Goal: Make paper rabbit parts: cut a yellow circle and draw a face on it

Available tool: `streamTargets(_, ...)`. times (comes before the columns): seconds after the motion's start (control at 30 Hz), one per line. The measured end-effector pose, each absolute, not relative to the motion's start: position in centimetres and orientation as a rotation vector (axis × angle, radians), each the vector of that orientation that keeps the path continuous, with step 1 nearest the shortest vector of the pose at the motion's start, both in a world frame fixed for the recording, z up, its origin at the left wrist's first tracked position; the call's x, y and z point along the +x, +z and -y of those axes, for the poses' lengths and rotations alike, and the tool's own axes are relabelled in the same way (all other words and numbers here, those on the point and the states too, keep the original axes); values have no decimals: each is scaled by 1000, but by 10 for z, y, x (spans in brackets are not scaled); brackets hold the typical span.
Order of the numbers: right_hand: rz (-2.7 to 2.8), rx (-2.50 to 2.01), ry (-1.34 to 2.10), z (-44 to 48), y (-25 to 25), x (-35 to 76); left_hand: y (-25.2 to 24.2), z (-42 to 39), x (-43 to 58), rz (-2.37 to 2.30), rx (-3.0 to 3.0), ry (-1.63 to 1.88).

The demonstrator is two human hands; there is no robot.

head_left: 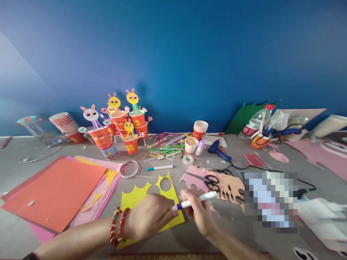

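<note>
A white marker with a purple end [208, 196] is in my right hand [199, 213], gripped between thumb and fingers. My left hand [151, 216], wearing red bead bracelets [120, 225], is closed over a yellow sheet [132, 200], its fingertips at the marker's purple end. Whether the cap is on or coming off is hidden by the fingers. Round pieces have been cut from the sheet's far edge, and one full hole shows. Just beyond lies a blue-and-white marker [160, 168]. Scissors [213, 180] rest on cut pink paper [192, 173] beyond my right hand.
Orange and pink sheets [62, 191] lie at left, near a tape roll [129, 169]. Decorated paper cups [101, 135] stand behind. Pipe cleaners [165, 144] lie at the back middle. A blue glue gun [219, 151] trails a black cord to the right. A plastic bottle [253, 126] stands at back right.
</note>
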State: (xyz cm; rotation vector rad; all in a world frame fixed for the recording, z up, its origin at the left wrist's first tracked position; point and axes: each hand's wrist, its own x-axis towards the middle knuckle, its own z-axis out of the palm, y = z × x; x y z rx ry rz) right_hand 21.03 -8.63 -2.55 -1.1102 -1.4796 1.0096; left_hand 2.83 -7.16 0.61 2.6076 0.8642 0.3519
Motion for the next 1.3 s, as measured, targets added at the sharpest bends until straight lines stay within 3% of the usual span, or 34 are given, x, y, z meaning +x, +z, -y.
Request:
streamTargets(0.13,1263,-1050,1241,82,-23,212,9,70,35,-927,2613,408)
streamTargets(0.37,1199,-1130,1265,79,-26,214,12,69,42,-963,2719,273)
streamTargets(0.6,1488,-1186,1508,67,-31,235,-13,-18,9,-1446,2818,233)
streamTargets(0.97,1561,-1139,1432,65,-33,248,-17,-71,8,-1534,2855,133)
streamTargets(1.3,1610,-1180,1372,62,-44,251,-24,-101,34,-1519,2515,27)
